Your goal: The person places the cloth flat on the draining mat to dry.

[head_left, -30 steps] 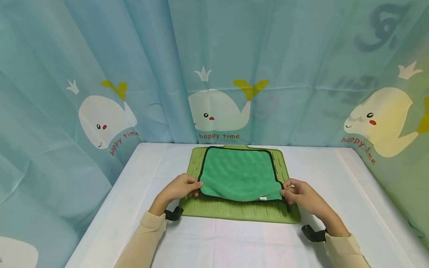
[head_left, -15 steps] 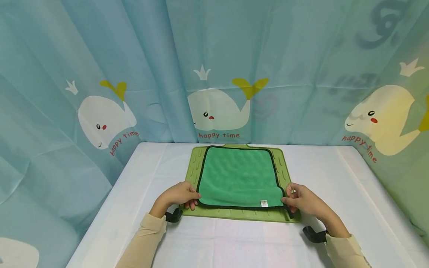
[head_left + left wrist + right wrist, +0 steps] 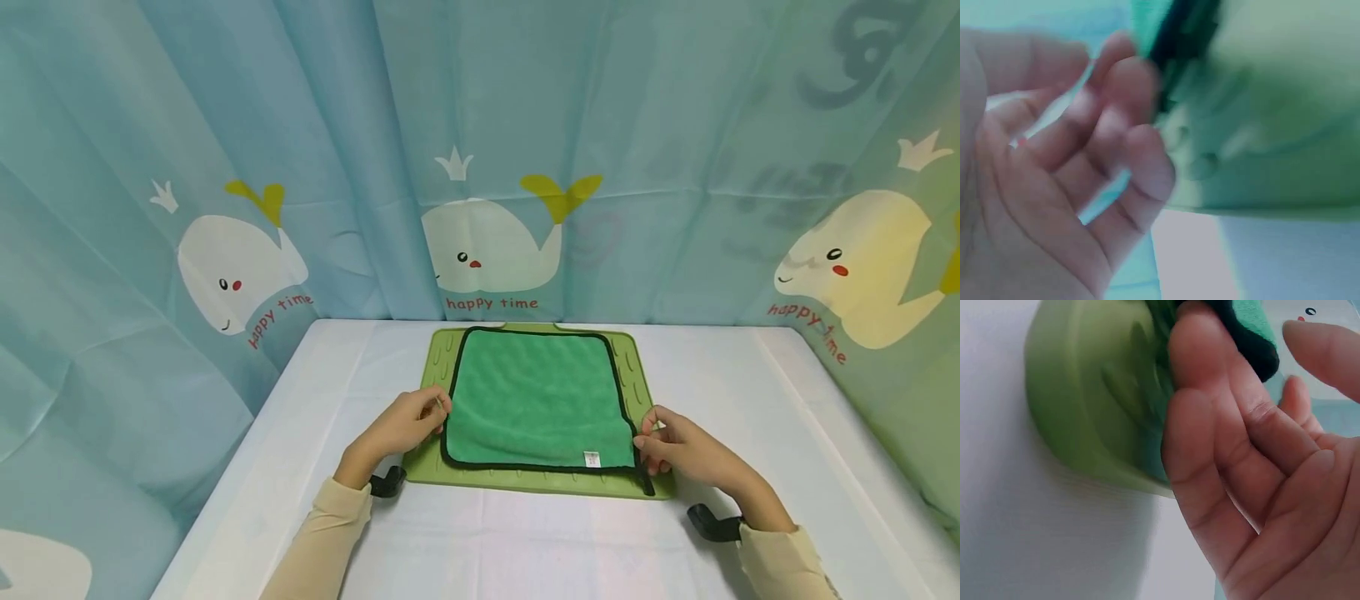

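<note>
A green cloth [image 3: 540, 392] with a black border lies spread over a green ridged mat [image 3: 525, 482]. Its small white label [image 3: 592, 459] shows near the front edge, and its front right corner looks bunched. My left hand [image 3: 405, 421] is at the cloth's left edge, fingers loosely bent; the left wrist view is blurred, with the dark border [image 3: 1179, 37] just past the fingertips. At the front right corner is my right hand [image 3: 686, 450]. In the right wrist view its thumb [image 3: 1325, 353] stands apart from the black-edged cloth [image 3: 1257, 353], while other fingers are close beside it.
The mat lies on a table with a white cover [image 3: 480, 550]. Behind and to both sides hangs a blue-green curtain [image 3: 637, 125] with whale prints. A black strap piece [image 3: 712, 525] juts from the right wrist, and another [image 3: 387, 482] from the left.
The cloth's front edge has come down toward me and flattened. My left hand first moved down with it, then back up along the left edge, off the front left corner. The right hand shifted slightly.
</note>
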Motion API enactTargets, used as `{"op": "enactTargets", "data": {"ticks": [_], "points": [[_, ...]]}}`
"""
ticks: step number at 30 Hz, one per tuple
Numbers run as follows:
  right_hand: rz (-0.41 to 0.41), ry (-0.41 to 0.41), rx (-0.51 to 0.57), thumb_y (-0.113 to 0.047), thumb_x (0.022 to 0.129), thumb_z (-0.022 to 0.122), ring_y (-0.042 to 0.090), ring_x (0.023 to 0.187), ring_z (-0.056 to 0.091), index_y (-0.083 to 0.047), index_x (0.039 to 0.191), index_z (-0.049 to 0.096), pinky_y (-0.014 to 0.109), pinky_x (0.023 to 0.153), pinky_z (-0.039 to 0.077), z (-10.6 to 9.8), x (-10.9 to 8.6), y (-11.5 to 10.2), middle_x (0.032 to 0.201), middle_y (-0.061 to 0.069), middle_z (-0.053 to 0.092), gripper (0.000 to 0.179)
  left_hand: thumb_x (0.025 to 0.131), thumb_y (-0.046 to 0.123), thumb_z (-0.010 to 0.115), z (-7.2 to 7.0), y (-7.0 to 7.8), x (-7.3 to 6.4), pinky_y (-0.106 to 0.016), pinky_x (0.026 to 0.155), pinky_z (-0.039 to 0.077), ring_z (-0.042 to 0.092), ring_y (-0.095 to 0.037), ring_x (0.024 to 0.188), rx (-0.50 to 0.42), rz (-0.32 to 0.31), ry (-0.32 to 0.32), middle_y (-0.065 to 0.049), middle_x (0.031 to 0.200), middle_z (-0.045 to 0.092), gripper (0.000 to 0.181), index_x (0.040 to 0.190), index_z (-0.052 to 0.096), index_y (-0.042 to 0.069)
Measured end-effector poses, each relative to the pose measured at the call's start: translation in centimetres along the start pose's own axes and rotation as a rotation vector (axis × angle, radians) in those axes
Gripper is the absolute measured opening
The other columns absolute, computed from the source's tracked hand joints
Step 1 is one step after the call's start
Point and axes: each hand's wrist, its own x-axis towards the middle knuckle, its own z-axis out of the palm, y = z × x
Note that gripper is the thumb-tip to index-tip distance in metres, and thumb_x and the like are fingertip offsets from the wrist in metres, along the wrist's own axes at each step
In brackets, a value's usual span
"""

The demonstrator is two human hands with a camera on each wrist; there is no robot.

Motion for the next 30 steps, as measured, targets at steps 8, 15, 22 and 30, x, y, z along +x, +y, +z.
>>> {"op": "enactTargets", "data": {"ticks": [8,15,22,30], "points": [[-0.134,-0.037,0.035,-0.004,0.105,0.053,0.024,0.075,0.065,0.006,0.117,0.049,0.035,0.069,0.056,-0.3,-0.3,0.4,0.086,0.011,0.065,0.016,0.088,-0.005,0.074,0.7,-0.3,0.2,-0.032,0.072,0.044,0.049,-0.015,0.076,0.181,0.022,0.022,-0.002,0.089,0.055,0.029,0.105,0.063,0.016],[-0.147,-0.018,-0.042,-0.003,0.101,0.06,0.018,0.076,0.061,0.003,0.119,0.06,0.031,0.066,0.054,-0.1,-0.1,0.9,0.095,0.009,0.062,0.019,0.087,-0.006,0.074,0.6,-0.6,0.2,-0.027,0.069,0.043,0.045,-0.01,0.068,0.163,0.068,-0.017,0.001,0.077,0.052,0.03,0.106,0.066,0.016],[-0.139,0.049,-0.14,0.007,0.092,0.064,0.008,0.07,0.051,-0.003,0.117,0.065,0.026,0.058,0.045,0.4,-0.1,0.7,0.096,0.007,0.064,0.028,0.088,0.001,0.077,0.6,-0.6,0.1,-0.025,0.069,0.044,0.046,-0.007,0.068,0.131,0.102,-0.048,0.004,0.077,0.056,0.029,0.11,0.075,0.02],[-0.159,0.141,-0.234,0.006,0.087,0.073,0.004,0.065,0.047,-0.009,0.11,0.068,0.025,0.055,0.041,0.8,0.1,0.6,0.087,0.002,0.063,0.028,0.088,0.012,0.081,0.2,-0.4,-0.2,-0.024,0.062,0.046,0.049,-0.009,0.07,-0.001,0.111,-0.024,0.002,0.087,0.063,0.014,0.1,0.082,0.019]]}}
